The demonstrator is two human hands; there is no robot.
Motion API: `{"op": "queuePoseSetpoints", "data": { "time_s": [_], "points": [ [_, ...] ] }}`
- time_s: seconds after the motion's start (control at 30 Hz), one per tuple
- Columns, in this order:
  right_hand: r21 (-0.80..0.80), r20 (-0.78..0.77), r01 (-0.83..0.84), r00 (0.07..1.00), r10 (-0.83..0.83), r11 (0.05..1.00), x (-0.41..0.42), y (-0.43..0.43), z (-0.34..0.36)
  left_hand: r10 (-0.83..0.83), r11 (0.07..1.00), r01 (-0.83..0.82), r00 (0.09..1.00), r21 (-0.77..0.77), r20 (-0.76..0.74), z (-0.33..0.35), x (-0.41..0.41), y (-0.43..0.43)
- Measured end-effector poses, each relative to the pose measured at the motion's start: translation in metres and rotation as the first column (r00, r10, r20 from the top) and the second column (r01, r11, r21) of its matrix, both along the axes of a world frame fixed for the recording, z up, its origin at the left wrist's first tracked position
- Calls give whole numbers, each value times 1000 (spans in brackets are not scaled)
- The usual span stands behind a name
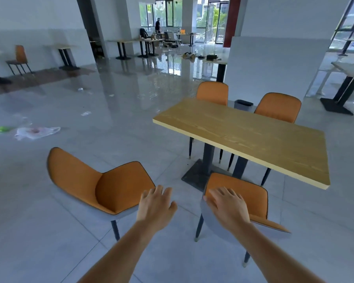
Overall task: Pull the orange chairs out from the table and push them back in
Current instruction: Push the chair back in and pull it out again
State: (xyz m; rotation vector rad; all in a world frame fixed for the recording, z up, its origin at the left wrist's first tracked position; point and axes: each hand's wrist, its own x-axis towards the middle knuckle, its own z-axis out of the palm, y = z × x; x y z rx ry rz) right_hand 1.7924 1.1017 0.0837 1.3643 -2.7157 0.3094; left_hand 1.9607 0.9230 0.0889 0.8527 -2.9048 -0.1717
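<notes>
A wooden table [253,137] stands right of centre. On its far side two orange chairs [213,92] [278,107] are tucked in. On the near side one orange chair [94,180] stands pulled out to the left, well away from the table. Another orange chair [251,197] sits near the table's front edge with its back towards me. My right hand [227,207] lies flat on the top of that chair's back, fingers spread. Between the two near chairs, my left hand [156,205] hovers open and holds nothing.
A plastic bag [36,132] and green litter [1,129] lie on the tiled floor at left. A small grey bin [243,104] stands behind the table. Other tables [347,72] and a white pillar [274,58] are at right; a person stands far back.
</notes>
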Motion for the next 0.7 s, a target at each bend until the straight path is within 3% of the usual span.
{"op": "queuePoseSetpoints", "data": {
  "time_s": [0.43,0.7],
  "points": [
    [-67,38,-53,998,56,996,192,-185,27,68,995,-71,997,-72,-42,46,194,-161],
    [-68,74,-85,993,90,994,257,-267,32,98,992,-104,992,-76,-82,59,257,-243]
  ]
}}
